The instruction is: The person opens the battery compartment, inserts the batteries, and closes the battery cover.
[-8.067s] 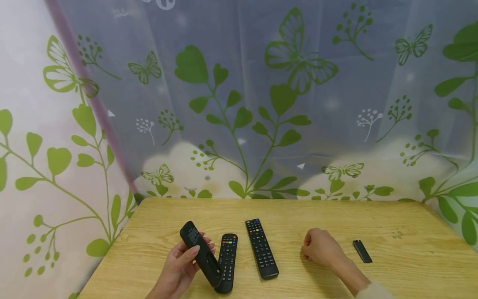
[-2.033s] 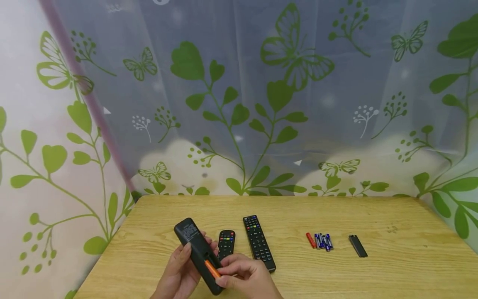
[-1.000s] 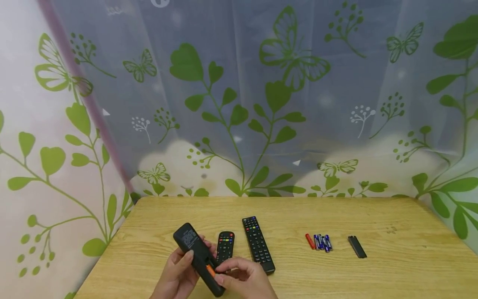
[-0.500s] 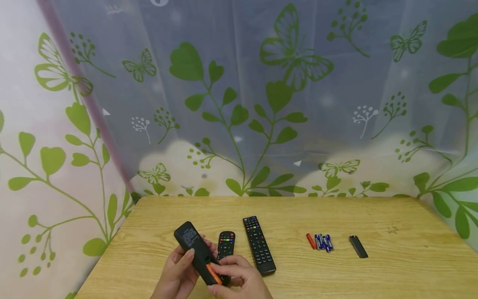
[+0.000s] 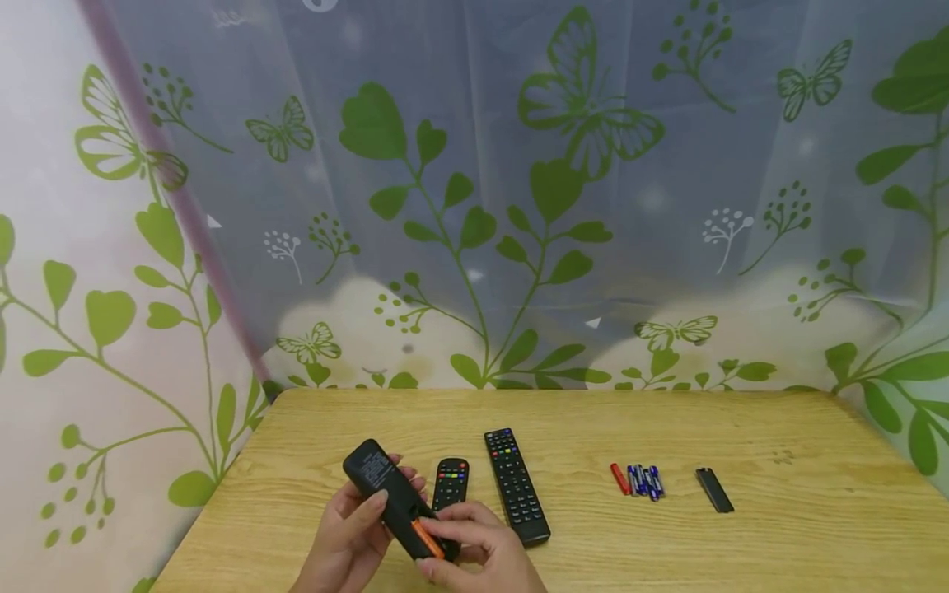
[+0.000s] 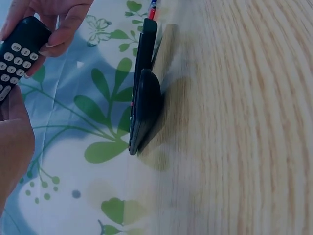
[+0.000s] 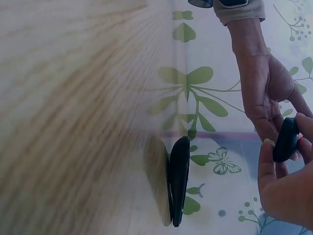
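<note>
In the head view my left hand (image 5: 344,531) grips a black remote control (image 5: 374,475), its back face up and its battery compartment uncovered. An orange battery (image 5: 427,540) lies in that compartment. My right hand (image 5: 485,548) is at the remote's lower end, index fingertip on the battery's upper end and thumb by its lower end. Other right fingers are partly hidden beneath the remote. The left wrist view shows the button side of the held remote (image 6: 17,61) between both hands. In the right wrist view the remote (image 7: 287,139) appears end-on amid the fingers.
A smaller remote (image 5: 449,482), partly covered by the right hand, and a longer remote (image 5: 516,486) lie face up on the wooden table (image 5: 593,560). Rightward are a red battery (image 5: 620,479), several blue-and-silver batteries (image 5: 647,482) and a black battery cover (image 5: 715,490). Behind hangs a patterned curtain (image 5: 504,247).
Eight seconds ago the right hand was over the batteries, away from the remote. Since then the orange battery has come into the compartment and settled lower; the right index finger has shifted onto its upper end.
</note>
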